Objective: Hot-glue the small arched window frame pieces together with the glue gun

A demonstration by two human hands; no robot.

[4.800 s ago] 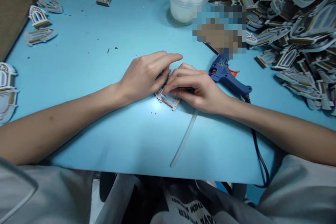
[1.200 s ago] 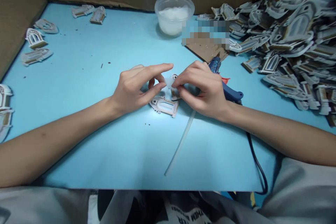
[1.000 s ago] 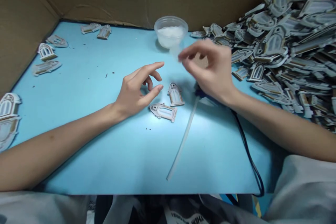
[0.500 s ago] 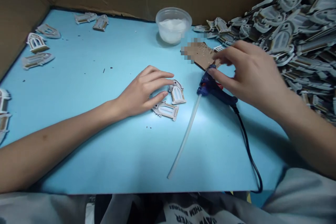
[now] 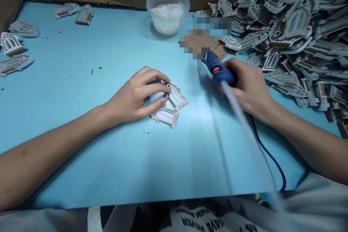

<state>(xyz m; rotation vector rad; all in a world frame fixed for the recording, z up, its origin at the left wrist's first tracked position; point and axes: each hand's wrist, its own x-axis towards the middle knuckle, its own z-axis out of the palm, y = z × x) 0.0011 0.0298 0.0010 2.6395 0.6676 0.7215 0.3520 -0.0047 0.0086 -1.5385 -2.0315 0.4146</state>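
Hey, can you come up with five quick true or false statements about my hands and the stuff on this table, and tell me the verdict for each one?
1. The right hand grips a blue glue gun. True.
2. The left hand is at two small window-shaped pieces on the table. True.
3. Nothing sticks out of the back of the glue gun. False: a long, pale glue stick does.
4. The clear tub near the back of the table has something white in it. True.
5. Apart from those two, all the pieces lie on the left side. False: a large heap of them is piled on the right.
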